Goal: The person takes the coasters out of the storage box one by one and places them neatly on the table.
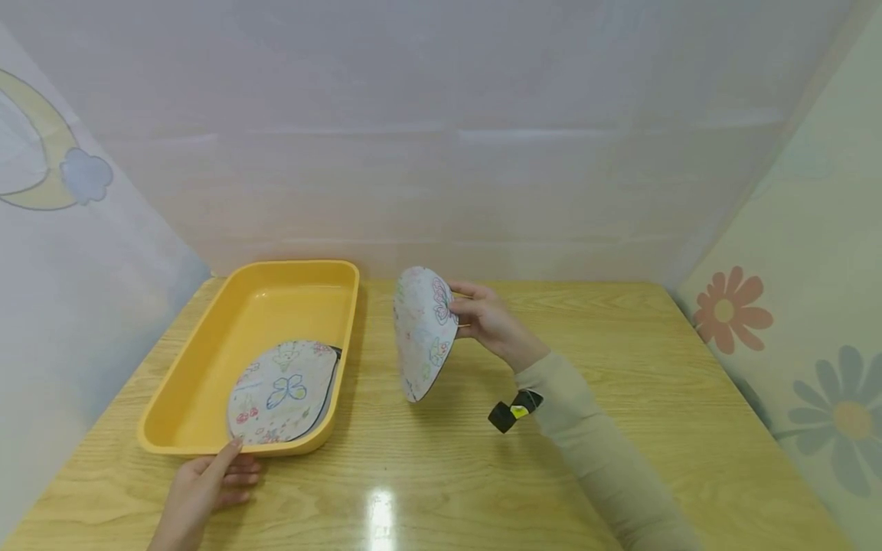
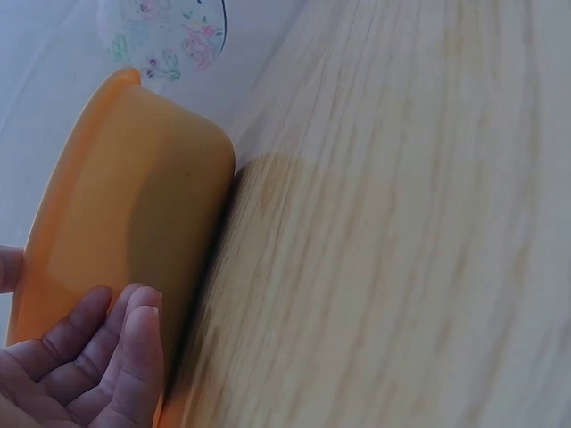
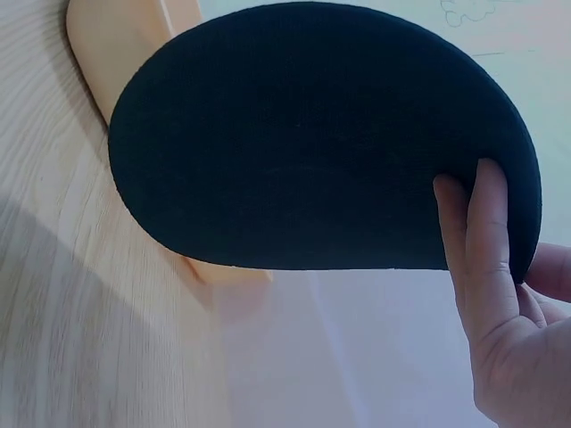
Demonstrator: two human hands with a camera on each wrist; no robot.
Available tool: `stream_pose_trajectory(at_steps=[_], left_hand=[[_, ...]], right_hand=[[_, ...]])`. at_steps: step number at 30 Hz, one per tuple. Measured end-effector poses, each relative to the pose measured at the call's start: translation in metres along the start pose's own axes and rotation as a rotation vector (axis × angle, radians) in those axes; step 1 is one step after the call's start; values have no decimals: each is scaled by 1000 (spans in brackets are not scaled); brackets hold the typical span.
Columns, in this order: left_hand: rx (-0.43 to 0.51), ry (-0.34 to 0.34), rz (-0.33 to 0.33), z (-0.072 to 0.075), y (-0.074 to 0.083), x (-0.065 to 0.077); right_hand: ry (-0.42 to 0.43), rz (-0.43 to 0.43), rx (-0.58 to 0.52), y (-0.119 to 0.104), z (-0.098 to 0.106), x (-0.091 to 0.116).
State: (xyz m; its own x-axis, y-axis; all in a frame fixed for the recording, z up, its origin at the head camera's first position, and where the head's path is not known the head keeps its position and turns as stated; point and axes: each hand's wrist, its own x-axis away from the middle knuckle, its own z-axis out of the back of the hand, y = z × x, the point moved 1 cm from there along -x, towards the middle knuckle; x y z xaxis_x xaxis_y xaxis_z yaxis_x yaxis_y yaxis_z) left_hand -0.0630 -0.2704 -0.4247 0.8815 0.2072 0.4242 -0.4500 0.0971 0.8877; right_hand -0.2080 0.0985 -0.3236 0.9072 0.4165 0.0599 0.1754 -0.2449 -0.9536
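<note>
My right hand [image 1: 485, 317] pinches a thin mouse pad [image 1: 422, 337] by its edge and holds it up on end above the table. Its face is white with coloured drawings; the right wrist view shows its plain black back, with fingers [image 3: 486, 223] against it and the thumb at the other side. My left hand [image 1: 200, 490] grips the near rim of a yellow tray [image 1: 186, 367], thumb over the rim and fingers along the outer wall. Inside the tray, toward its near right corner, lies another patterned pad [image 1: 285, 394] with a blue butterfly, a dark edge showing beneath it.
The tray stands at the left of a wooden table [image 1: 620, 383]. A pale cloth backdrop [image 1: 448, 153] rises behind the table, with printed side panels at left and right. A black strap piece [image 1: 515, 411] hangs by the right wrist.
</note>
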Motion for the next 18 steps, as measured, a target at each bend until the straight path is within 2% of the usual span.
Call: stream_pose_trajectory(at_steps=[18], left_hand=[[-3,-3,38,0,3,0]], right_hand=[[65,-3,-38,-2,23,11]])
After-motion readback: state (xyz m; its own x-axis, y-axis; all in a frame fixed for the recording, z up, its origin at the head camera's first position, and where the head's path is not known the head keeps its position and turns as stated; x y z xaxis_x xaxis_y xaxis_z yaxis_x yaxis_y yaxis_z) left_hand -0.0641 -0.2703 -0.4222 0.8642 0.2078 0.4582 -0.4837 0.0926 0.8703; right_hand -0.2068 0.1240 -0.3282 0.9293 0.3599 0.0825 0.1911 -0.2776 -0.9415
